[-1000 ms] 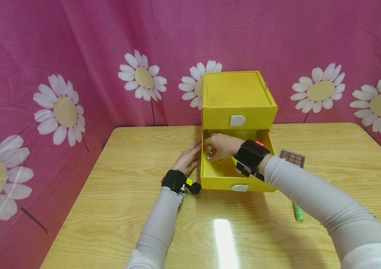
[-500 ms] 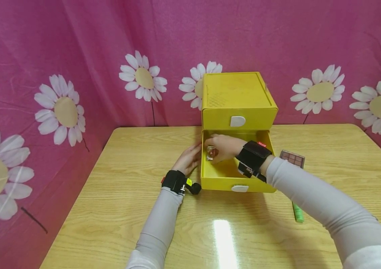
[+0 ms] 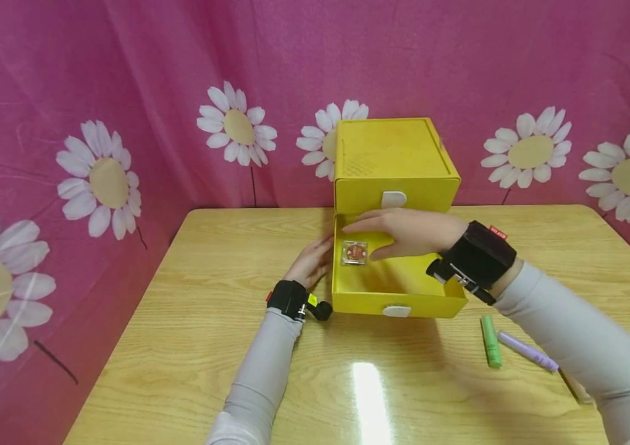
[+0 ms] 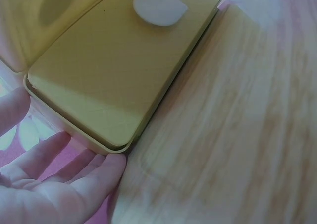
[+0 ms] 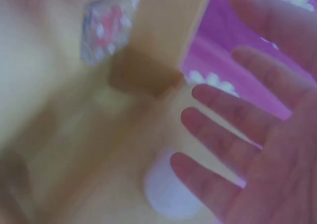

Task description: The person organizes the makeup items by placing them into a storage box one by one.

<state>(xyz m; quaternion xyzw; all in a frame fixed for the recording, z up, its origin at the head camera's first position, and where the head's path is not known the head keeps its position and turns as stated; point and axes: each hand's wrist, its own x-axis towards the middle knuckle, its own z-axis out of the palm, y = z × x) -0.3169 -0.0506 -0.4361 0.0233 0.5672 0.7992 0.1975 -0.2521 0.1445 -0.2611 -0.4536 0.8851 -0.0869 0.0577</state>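
A small square clear-cased compact (image 3: 354, 253) with a reddish round centre lies in the left part of the pulled-out lower drawer (image 3: 393, 303). My right hand (image 3: 404, 232) hovers over the drawer just right of it, fingers extended and holding nothing. In the right wrist view the fingers of the right hand (image 5: 257, 120) are spread, with the blurred compact (image 5: 109, 28) beyond them. My left hand (image 3: 310, 262) rests against the left side of the yellow drawer box (image 3: 393, 148). In the left wrist view the fingertips of the left hand (image 4: 64, 184) touch its yellow edge.
Right of the drawer lie a green tube (image 3: 491, 342) and a lilac tube (image 3: 527, 351) on the wooden table (image 3: 226, 259). Another slim item (image 3: 576, 389) is partly hidden under the right forearm. The upper drawer (image 3: 365, 196) is closed, and a pink flowered curtain (image 3: 281, 62) hangs behind.
My right hand has let go of the compact, leaving it in the drawer, and has moved right with its fingers straightened. The left hand stays in place. The lilac tube has come into view.
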